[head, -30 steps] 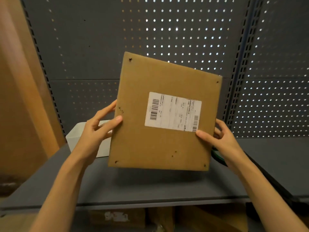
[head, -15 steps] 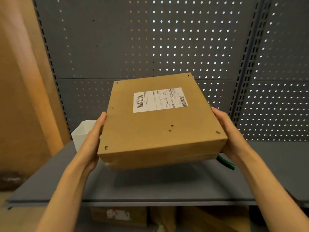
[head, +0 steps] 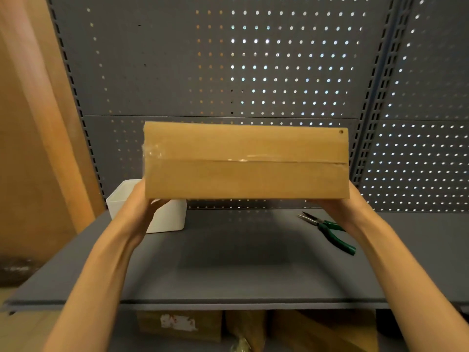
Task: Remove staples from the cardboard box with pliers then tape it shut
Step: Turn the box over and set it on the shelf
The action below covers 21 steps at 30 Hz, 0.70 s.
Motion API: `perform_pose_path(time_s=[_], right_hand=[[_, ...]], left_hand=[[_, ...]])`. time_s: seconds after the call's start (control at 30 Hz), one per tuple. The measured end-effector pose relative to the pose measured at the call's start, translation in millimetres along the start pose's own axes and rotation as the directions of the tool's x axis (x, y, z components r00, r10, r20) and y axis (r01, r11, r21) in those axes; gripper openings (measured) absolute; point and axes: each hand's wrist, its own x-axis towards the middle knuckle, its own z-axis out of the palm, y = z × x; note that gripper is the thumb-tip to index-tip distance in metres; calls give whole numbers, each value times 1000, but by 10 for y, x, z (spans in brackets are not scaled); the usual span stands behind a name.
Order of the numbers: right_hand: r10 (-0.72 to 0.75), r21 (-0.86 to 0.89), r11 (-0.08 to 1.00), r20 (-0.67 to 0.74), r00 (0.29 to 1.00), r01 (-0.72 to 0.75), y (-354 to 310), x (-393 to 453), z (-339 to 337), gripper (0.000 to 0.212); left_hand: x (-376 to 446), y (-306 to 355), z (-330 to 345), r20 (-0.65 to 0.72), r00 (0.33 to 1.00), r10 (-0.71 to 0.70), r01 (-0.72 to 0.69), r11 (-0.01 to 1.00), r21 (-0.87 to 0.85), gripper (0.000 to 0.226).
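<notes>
I hold a brown cardboard box (head: 245, 174) in the air above the grey shelf (head: 228, 270), its narrow side turned toward me. A seam runs across that side under clear tape that wrinkles at the left corner. My left hand (head: 144, 204) grips the box's lower left end with fingers curled under it. My right hand (head: 340, 209) supports the lower right end, its fingers hidden behind the box. Green-handled pliers (head: 327, 231) lie on the shelf at the right, below my right wrist.
A white plastic bin (head: 167, 214) stands on the shelf at the back left, partly behind my left hand. Grey pegboard (head: 228, 59) backs the shelf. A tall wooden panel (head: 33, 123) rises at the left. Cardboard boxes (head: 180, 323) sit under the shelf.
The box has tipped further, from its labelled face to its taped narrow side facing me. Both hands shifted to its lower ends. The pliers have come into full view.
</notes>
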Motion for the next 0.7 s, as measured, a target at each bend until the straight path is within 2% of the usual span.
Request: perform_pose_path(time_s=[0.13, 0.2, 0.3, 0.37, 0.5, 0.57, 0.63, 0.7], right_hand=[[43, -16, 999, -116, 992, -45, -4, 41, 11, 24], [51, -45, 997, -130, 990, -57, -2, 47, 4, 23], [67, -70, 995, -96, 993, -74, 25, 23, -29, 19], [103, -58, 993, -52, 993, -106, 67, -22, -51, 16], [249, 63, 965, 66, 966, -253, 177, -133, -40, 42], [325, 65, 941, 85, 942, -331, 252, -199, -14, 54], [361, 77, 928, 53, 931, -364, 354, -247, 3, 57], [386, 105, 916, 25, 922, -386, 427, -287, 34, 51]], left_hand=[[16, -3, 45, -81, 996, -48, 45, 998, -36, 31], [11, -26, 60, -98, 994, -46, 41, 998, -50, 31], [16, -73, 24, -36, 998, -44, 42, 996, -79, 30], [21, -120, -9, 14, 998, -59, 60, 991, -120, 36], [-13, -297, -63, 28, 968, -250, 249, 938, -240, 35], [-44, -428, -59, 53, 952, -302, 307, 933, -188, 35], [-63, -544, -21, 85, 936, -343, 351, 930, -110, 30], [-56, -616, 20, 105, 916, -387, 397, 911, -110, 26]])
